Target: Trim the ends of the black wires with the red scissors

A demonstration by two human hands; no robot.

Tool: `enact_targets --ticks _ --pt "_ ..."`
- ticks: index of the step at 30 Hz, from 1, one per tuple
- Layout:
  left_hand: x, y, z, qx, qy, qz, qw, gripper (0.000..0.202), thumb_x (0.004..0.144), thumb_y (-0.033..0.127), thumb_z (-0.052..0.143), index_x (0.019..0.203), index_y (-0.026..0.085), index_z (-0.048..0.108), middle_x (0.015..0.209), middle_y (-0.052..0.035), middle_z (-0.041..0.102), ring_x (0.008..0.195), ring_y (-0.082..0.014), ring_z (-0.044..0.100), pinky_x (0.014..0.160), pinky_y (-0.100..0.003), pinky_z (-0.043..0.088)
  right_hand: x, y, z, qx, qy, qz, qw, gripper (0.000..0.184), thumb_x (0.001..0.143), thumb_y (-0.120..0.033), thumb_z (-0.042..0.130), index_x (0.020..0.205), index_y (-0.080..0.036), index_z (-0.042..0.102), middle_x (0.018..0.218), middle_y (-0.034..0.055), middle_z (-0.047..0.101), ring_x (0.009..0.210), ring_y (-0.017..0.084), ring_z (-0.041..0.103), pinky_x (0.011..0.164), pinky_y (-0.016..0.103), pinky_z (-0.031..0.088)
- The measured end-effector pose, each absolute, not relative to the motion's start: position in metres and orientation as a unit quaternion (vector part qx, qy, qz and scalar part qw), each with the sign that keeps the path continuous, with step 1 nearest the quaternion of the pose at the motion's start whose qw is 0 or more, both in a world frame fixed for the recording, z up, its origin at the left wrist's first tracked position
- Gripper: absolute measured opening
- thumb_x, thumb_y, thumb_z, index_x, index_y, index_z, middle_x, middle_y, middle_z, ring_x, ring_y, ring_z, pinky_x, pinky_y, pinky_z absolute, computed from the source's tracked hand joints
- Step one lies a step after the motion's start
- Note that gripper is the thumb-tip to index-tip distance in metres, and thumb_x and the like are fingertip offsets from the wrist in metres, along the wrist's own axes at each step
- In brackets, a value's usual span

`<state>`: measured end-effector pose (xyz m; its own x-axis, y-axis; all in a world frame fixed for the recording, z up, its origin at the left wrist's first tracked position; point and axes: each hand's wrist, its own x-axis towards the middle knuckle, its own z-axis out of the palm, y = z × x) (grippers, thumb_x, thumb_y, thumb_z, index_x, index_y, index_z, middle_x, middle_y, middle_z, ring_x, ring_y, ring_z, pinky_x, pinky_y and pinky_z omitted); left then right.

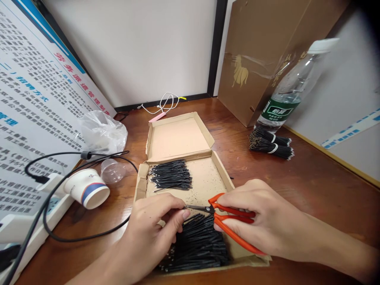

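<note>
My right hand (252,217) grips small scissors (234,215) with orange handles, the handles spread a little. Their narrow dark blades point left and reach the fingertips of my left hand (158,225). Thumb and forefinger of that left hand are pinched together at the blade tips; what they hold is too small and hidden to make out. Below both hands lies a large pile of short black wires (202,245) in a shallow cardboard box (218,168). A smaller, neatly lined-up batch of black wires (171,175) rests at the box's far left, with dark specks scattered beside it.
Tied bundles of black wires (270,144) lie at right by a water bottle (280,107) and a tall brown box (252,51). On the left are a paper cup (89,190), a clear plastic cup (113,171), a plastic bag (103,132), a power strip (56,206) and a looping black cable (89,240).
</note>
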<state>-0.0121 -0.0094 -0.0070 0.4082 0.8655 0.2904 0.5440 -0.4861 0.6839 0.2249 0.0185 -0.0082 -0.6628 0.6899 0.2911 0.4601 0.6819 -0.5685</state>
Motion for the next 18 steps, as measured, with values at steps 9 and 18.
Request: enact_targets --ticks 9,18 --pt "-0.0069 -0.0090 -0.0054 0.746 0.456 0.339 0.348 0.014 0.091 0.011 0.057 0.078 0.012 0.063 0.058 -0.0007 0.062 0.037 -0.0094 0.061 0.036 -0.014 0.047 0.2215 0.0199 -0.0163 -0.303 -0.859 0.306 0.277 0.034 0.088 -0.015 0.058 0.061 -0.019 0.038 0.056 -0.0095 0.030 0.050 0.007 0.025 0.054 0.022 0.027" --pt "-0.0096 -0.0103 -0.0067 0.750 0.445 0.343 0.348 0.015 0.091 0.010 0.057 0.078 0.012 0.064 0.059 -0.0010 0.063 0.039 -0.0093 0.061 0.038 -0.015 0.048 0.2222 0.0191 -0.0147 -0.328 -0.855 0.279 0.291 0.024 0.085 -0.015 0.062 0.064 -0.017 0.051 0.053 -0.0102 0.038 0.049 0.007 0.027 0.053 0.022 0.027"
